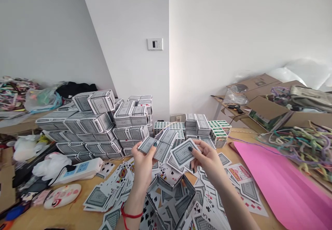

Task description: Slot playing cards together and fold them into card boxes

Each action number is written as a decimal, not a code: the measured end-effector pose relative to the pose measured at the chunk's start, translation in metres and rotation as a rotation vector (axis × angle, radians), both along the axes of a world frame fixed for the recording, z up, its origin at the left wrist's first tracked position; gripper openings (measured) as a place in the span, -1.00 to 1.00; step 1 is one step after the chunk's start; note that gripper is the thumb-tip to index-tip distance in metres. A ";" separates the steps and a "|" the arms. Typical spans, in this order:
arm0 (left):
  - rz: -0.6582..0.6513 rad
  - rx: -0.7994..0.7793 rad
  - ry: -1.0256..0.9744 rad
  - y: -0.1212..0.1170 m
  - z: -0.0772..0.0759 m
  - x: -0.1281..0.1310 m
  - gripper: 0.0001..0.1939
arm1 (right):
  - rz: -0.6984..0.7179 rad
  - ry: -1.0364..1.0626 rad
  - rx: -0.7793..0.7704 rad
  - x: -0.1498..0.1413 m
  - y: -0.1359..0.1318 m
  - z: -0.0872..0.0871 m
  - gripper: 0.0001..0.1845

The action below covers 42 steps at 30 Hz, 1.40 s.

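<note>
Left hand [145,157]: held up, pinching, our left thumb [152,152] on top and angled up.
Right hand [207,154]: pinching too, our right thumb [196,154] pointing left, fingers curled.
Gap: we hold the two hands near each other but apart.
Forearms [232,197]: we see both rise from below, slanting inward.
Thumbnails [155,144]: dark on both.
</note>
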<state>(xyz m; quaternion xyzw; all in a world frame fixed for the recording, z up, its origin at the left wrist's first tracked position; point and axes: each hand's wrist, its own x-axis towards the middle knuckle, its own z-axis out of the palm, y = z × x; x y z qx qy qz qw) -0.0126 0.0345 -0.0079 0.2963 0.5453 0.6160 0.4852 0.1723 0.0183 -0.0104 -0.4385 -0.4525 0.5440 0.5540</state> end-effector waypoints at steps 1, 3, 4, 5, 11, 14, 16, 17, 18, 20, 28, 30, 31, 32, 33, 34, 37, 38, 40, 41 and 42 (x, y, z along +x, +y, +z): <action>0.009 0.004 0.002 0.000 0.000 0.000 -0.45 | -0.006 0.000 -0.002 0.001 0.000 0.000 -0.62; 0.016 0.016 0.003 0.001 -0.001 0.001 -0.47 | -0.016 -0.009 -0.004 0.002 0.001 0.000 -0.60; 0.018 0.023 0.002 0.001 -0.002 0.002 -0.48 | -0.020 -0.015 -0.008 0.003 0.002 0.000 -0.59; 0.019 0.030 0.000 0.002 -0.002 0.002 -0.49 | -0.024 -0.021 -0.012 0.003 0.002 0.000 -0.58; 0.010 0.056 0.024 0.002 -0.007 0.001 -0.45 | -0.051 -0.038 -0.009 0.000 -0.003 0.008 -0.57; -0.010 0.037 0.117 0.002 -0.010 -0.003 -0.39 | -0.043 -0.043 -0.005 0.000 -0.005 0.011 -0.59; -0.029 0.030 0.143 0.002 -0.012 -0.004 -0.36 | -0.029 -0.057 -0.015 0.002 -0.005 0.011 -0.60; -0.035 0.026 0.140 0.002 -0.012 -0.005 -0.35 | -0.027 -0.063 -0.017 0.002 -0.005 0.011 -0.60; -0.041 0.023 0.130 0.002 -0.011 -0.004 -0.35 | -0.026 -0.067 -0.017 0.002 -0.005 0.010 -0.60; -0.063 0.024 0.099 0.002 -0.009 -0.003 -0.36 | -0.027 -0.067 -0.011 0.001 -0.005 0.009 -0.61; -0.133 0.046 0.044 0.002 -0.009 -0.003 -0.49 | -0.126 -0.017 0.046 -0.002 0.002 -0.002 -0.61; -0.159 0.062 0.026 0.003 -0.013 -0.006 -0.48 | -0.149 -0.019 0.048 -0.001 0.005 -0.007 -0.61; -0.180 0.067 0.022 0.004 -0.014 -0.007 -0.47 | -0.151 -0.019 0.048 0.000 0.006 -0.009 -0.61; -0.205 0.071 0.021 0.004 -0.014 -0.009 -0.46 | -0.146 -0.019 0.047 0.001 0.007 -0.011 -0.61; -0.225 0.073 0.022 0.004 -0.013 -0.010 -0.45 | -0.141 -0.018 0.047 0.001 0.009 -0.013 -0.61; -0.246 0.068 0.023 0.003 -0.011 -0.012 -0.44 | -0.139 -0.018 0.047 0.001 0.009 -0.015 -0.62; -0.333 0.041 0.039 0.001 -0.001 -0.016 -0.43 | -0.162 -0.014 0.056 0.002 0.011 -0.018 -0.63; -0.374 0.037 0.048 0.001 0.003 -0.018 -0.45 | -0.174 -0.012 0.059 0.002 0.011 -0.019 -0.63; -0.444 0.035 0.070 -0.001 0.009 -0.021 -0.51 | -0.184 -0.011 0.062 0.002 0.011 -0.019 -0.63; -0.462 0.035 0.081 -0.001 0.011 -0.023 -0.53 | -0.182 -0.015 0.061 0.002 0.011 -0.019 -0.63; -0.472 0.030 0.091 -0.002 0.012 -0.024 -0.55 | -0.178 -0.020 0.059 0.001 0.010 -0.018 -0.63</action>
